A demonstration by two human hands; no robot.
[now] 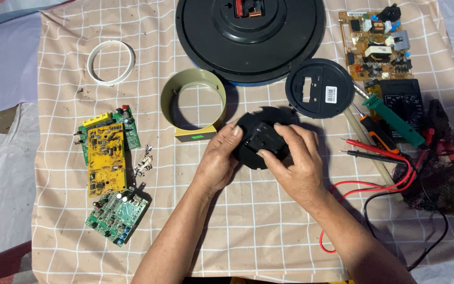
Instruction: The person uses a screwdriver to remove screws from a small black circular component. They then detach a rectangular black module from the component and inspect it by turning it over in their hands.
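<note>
— Checked cloth, beige with white lines, covers the counter [269, 231] from edge to edge. What sits in the middle of it?

— Both hands, holding one black toothed disc [261, 139] with a raised square block at its centre. It is lifted just above the cloth, near the counter's middle, right below the small round black cover [319, 88].

— How does each grip stand?

— The left hand [217, 160] is closed on the disc's left rim, thumb on top, fingers wrapped under. The right hand [294, 158] is closed on the right side, its fingertips pressing on the square block.

— What lies around them?

— Just beside the left hand stands an olive-green ring band [193, 105] on its edge. Behind it, at the far edge, lies a large round black housing [250, 39], touching or overlapping the small round cover; I cannot tell which. A white plastic ring [111, 63] lies well apart at far left.

— And the boards?

— A yellow circuit board [106, 160] lies partly over a green circuit board behind it, with another green circuit board [117, 211] near its lower end and a few small loose parts [144, 162] between the boards and the left forearm. A tan circuit board [377, 44] lies at far right.

— Any tools?

— A green-handled soldering iron [395, 118] lies across a black multimeter [401, 102], an orange-and-black screwdriver [377, 134] beside it, and red and black test leads [374, 184] curl near the right forearm.
</note>
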